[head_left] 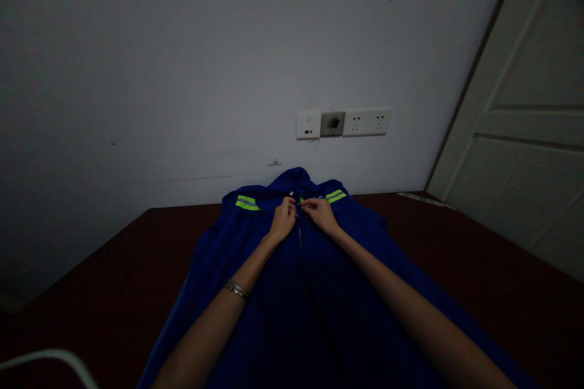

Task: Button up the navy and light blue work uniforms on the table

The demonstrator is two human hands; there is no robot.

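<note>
A blue jacket (255,267) with yellow-green and grey reflective strips lies spread out, its collar end toward the wall. Down its middle runs a front opening with what looks like a zipper. My left hand (283,219) pinches the jacket's front edge just below the collar; a bracelet circles that wrist. Close beside it on the right, my right hand (319,213) also has its fingers pinched at the opposite front edge. The fingertips nearly meet at the opening. The exact bit of cloth or fastener between them is too small and dark to make out.
The jacket rests on a dark reddish-brown table (150,255) set against a grey-white wall (182,73). Socket plates (367,123) are on the wall. A panelled door (524,134) stands at right, near a flat strip (426,200). A white curved cable-like thing (59,354) is at lower left.
</note>
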